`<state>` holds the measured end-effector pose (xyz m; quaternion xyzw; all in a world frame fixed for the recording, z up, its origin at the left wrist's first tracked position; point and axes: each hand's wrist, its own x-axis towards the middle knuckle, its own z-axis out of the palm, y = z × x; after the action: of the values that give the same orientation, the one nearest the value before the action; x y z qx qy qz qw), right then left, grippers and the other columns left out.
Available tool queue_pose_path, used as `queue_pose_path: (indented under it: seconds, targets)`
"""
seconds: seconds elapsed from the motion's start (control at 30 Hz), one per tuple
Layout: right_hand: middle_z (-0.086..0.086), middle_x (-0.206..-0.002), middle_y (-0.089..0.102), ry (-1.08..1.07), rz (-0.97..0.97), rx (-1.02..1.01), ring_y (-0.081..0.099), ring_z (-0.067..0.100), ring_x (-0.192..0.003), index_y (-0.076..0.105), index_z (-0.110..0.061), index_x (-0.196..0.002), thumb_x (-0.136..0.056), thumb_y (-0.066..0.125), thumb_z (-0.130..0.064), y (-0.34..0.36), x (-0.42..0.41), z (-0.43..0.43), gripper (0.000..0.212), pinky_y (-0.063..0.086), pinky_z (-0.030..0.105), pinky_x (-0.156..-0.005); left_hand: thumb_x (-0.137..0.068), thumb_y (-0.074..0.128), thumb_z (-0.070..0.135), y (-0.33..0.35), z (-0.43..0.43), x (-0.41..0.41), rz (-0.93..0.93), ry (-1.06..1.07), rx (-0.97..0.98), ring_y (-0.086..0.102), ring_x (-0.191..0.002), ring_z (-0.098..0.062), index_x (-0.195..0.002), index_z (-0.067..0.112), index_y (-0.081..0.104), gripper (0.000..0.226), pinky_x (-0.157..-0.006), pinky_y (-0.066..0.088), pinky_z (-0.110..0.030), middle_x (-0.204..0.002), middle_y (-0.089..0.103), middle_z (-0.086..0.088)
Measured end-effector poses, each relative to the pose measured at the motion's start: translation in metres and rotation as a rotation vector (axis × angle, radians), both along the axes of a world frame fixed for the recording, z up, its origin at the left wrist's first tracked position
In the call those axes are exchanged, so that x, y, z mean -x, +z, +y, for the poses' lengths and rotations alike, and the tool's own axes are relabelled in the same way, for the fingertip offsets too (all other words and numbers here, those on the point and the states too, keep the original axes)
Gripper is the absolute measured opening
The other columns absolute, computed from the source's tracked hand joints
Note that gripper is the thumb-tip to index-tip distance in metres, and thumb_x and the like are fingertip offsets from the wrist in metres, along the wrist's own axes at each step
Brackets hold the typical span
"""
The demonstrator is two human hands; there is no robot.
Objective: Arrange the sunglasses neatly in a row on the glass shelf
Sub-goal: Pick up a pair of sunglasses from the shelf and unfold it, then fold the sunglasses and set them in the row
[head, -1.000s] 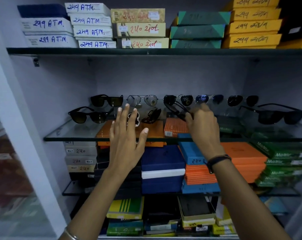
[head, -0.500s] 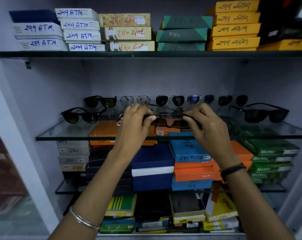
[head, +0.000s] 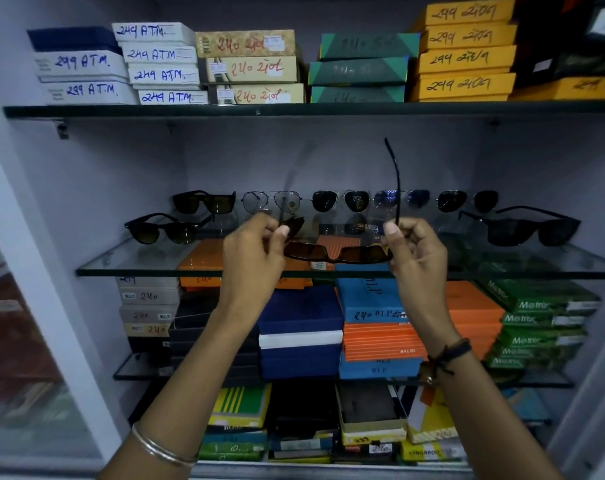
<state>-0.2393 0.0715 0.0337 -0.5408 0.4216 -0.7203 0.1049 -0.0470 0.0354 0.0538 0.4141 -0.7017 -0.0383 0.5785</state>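
I hold a pair of brown-lensed sunglasses point(head: 339, 252) in front of the glass shelf point(head: 127, 263), lenses facing down and its right arm pointing straight up. My left hand point(head: 256, 251) pinches its left end and my right hand point(head: 415, 251) pinches the right hinge. On the shelf, several sunglasses stand in a row along the back point(head: 339, 200). Two black pairs sit nearer the front, one at the left point(head: 166, 228) and one at the right point(head: 522, 226).
The shelf above point(head: 294, 109) carries stacked white, beige, green and yellow boxes. Under the glass shelf lie orange, blue and green boxes point(head: 380, 323). A white cabinet post point(head: 34, 289) stands at the left, a side wall at the right.
Both hands took the brown pair from the shelf's middle, lifted it toward me and swung its arms open; the right arm now points upward. The camera shifted slightly.
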Motion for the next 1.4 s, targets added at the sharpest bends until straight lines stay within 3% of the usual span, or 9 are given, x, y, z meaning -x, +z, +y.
queue_pose_path:
  seconds: [0.17,0.27,0.37,0.47,0.57,0.87,1.03,1.2,1.4]
  targets:
    - [-0.003,-0.089,0.056,-0.044,0.079,-0.040,0.056,0.013,-0.082,0.056,-0.018,-0.101,-0.089,0.057,-0.020,0.001,0.008,-0.003,0.013,0.052,0.021,-0.072,-0.087,0.059,0.026,-0.002,-0.007,0.001,0.208,-0.052,-0.220,0.062,-0.066,-0.014,-0.078,0.017,0.062,0.013,-0.068,0.056,-0.038,-0.071,0.066,0.000]
    - [-0.002,-0.114,0.048,-0.100,0.277,-0.042,0.056,0.007,-0.088,0.051,-0.020,-0.118,-0.088,0.057,-0.020,0.004,0.018,-0.004,0.030,0.053,0.017,-0.075,-0.088,0.058,0.025,0.000,-0.008,0.008,0.227,-0.055,-0.241,0.060,-0.055,-0.012,-0.077,0.016,0.062,0.015,-0.056,0.055,-0.029,-0.071,0.066,-0.003]
    - [-0.002,-0.139,0.036,-0.047,0.533,-0.007,0.048,0.006,-0.111,0.063,-0.015,-0.101,-0.089,0.052,-0.026,0.006,0.034,0.000,0.019,0.048,0.016,-0.088,-0.089,0.057,0.021,0.004,-0.013,0.017,0.269,-0.088,-0.294,0.057,-0.044,-0.006,-0.077,0.014,0.061,0.014,-0.042,0.048,-0.014,-0.073,0.064,-0.004]
    - [-0.002,-0.139,0.038,-0.006,0.683,0.024,0.044,-0.005,-0.115,0.066,-0.015,-0.100,-0.089,0.053,-0.026,0.003,0.052,0.000,0.020,0.041,0.009,-0.091,-0.089,0.057,0.015,0.008,-0.024,0.028,0.379,-0.193,-0.378,0.054,-0.038,-0.003,-0.081,0.009,0.062,0.010,-0.038,0.047,-0.017,-0.072,0.061,-0.006]
    - [0.000,-0.124,0.044,-0.075,0.693,0.037,0.048,-0.007,-0.105,0.066,-0.013,-0.104,-0.090,0.052,-0.016,0.004,0.070,-0.003,0.020,0.038,0.004,-0.090,-0.089,0.056,0.009,0.012,-0.032,0.044,0.431,-0.293,-0.398,0.051,-0.037,-0.004,-0.106,0.009,0.057,0.017,-0.035,0.045,-0.017,-0.077,0.059,-0.003]
    - [0.013,-0.105,0.056,-0.433,0.701,-0.073,0.049,0.011,-0.093,0.066,0.000,-0.100,-0.088,0.054,-0.002,0.014,0.131,-0.017,0.017,0.031,-0.006,-0.081,-0.087,0.056,0.003,0.015,-0.049,0.105,0.201,-0.582,-0.446,0.062,-0.072,-0.008,-0.111,0.006,0.060,0.025,-0.063,0.056,-0.017,-0.087,0.058,-0.002]
    - [0.018,-0.098,0.059,-0.519,0.701,-0.100,0.055,0.019,-0.085,0.067,0.004,-0.097,-0.088,0.054,0.001,0.017,0.151,-0.024,0.015,0.040,0.019,-0.079,-0.084,0.060,0.003,0.013,-0.055,0.134,-0.014,-0.412,-0.342,0.061,-0.074,-0.010,-0.104,0.007,0.064,0.021,-0.061,0.053,-0.010,-0.084,0.063,-0.003]
    - [0.021,-0.099,0.060,-0.564,0.674,-0.116,0.055,0.022,-0.085,0.066,0.006,-0.099,-0.088,0.053,0.004,0.016,0.156,-0.028,0.017,0.039,0.022,-0.079,-0.085,0.061,0.007,0.012,-0.058,0.151,-0.111,-0.303,-0.254,0.059,-0.064,-0.005,-0.105,0.005,0.065,0.020,-0.058,0.047,-0.002,-0.085,0.067,-0.006]
    - [0.022,-0.098,0.062,-0.686,0.718,-0.172,0.053,0.036,-0.092,0.068,0.003,-0.097,-0.088,0.053,-0.001,0.012,0.161,-0.034,0.017,0.037,0.031,-0.076,-0.087,0.060,0.010,0.012,-0.057,0.155,-0.214,-0.247,-0.214,0.059,-0.076,-0.007,-0.111,0.007,0.063,0.025,-0.078,0.048,-0.017,-0.100,0.071,-0.010]
